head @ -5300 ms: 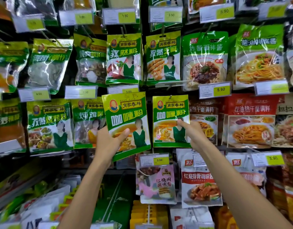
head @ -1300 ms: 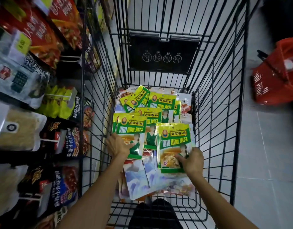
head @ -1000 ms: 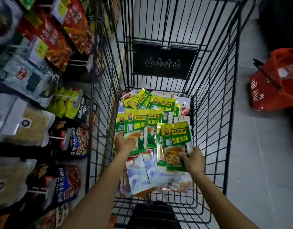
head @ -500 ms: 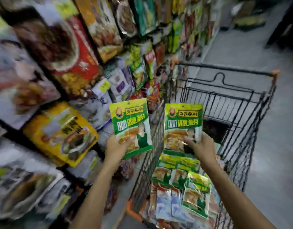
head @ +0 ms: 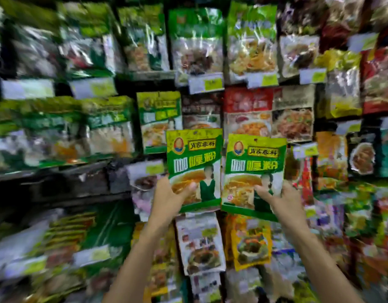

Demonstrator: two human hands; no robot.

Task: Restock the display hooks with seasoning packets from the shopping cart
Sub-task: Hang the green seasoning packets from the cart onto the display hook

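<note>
The left hand (head: 167,199) and right hand (head: 281,201) each pinched 1 glossy green-and-yellow seasoning packet (head: 194,169) (head: 253,176) near the blurred display wall; neither was hung yet.

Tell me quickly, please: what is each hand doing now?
Left hand: closed on the left curry powder packet.
Right hand: closed on the right curry powder packet.

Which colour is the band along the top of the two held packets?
Yellow-green, on both packets, in the head view.
</note>
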